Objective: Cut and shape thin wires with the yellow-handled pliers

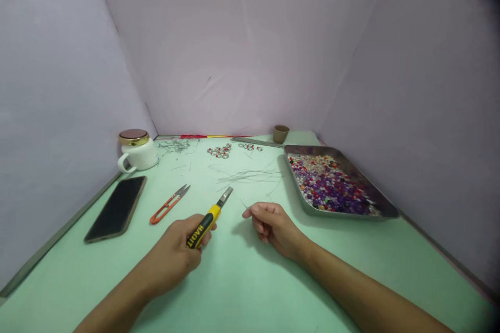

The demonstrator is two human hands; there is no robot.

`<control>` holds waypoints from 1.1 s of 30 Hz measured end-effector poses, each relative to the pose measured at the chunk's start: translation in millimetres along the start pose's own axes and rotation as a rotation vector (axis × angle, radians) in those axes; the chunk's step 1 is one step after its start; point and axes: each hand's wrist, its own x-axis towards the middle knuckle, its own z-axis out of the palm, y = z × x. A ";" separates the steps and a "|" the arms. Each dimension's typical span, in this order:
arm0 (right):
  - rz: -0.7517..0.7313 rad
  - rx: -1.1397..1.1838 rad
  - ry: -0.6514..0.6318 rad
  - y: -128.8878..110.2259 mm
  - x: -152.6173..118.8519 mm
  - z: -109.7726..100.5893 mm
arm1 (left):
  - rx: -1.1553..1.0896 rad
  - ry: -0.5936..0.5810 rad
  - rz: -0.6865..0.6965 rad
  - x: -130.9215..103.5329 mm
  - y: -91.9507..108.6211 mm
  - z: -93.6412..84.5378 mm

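My left hand (182, 250) is closed around a yellow-and-black handled tool (209, 221) with lettering on its grip. Its short metal tip points up and away to the right; its exact kind is unclear. To the right, my right hand (275, 226) pinches a thin dark strand (242, 203) between thumb and forefinger, the end sticking out toward the tool. Tip and strand are apart. Several similar loose strands (253, 175) lie on the green tabletop beyond both hands. Orange thread snips (170, 204) rest just beyond my left hand.
A metal tray (307, 205) of mixed beads stands at right. At left are a phone (116, 210) and a lidded white mug (142, 156). Farther back lie a strand pile (175, 145), small beaded rings (221, 151) and a little brown cup (280, 135). Pale walls enclose the table.
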 end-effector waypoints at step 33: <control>-0.008 -0.090 0.196 0.0 6.2 1.6 | -0.001 0.041 -0.034 3.8 -10.3 7.0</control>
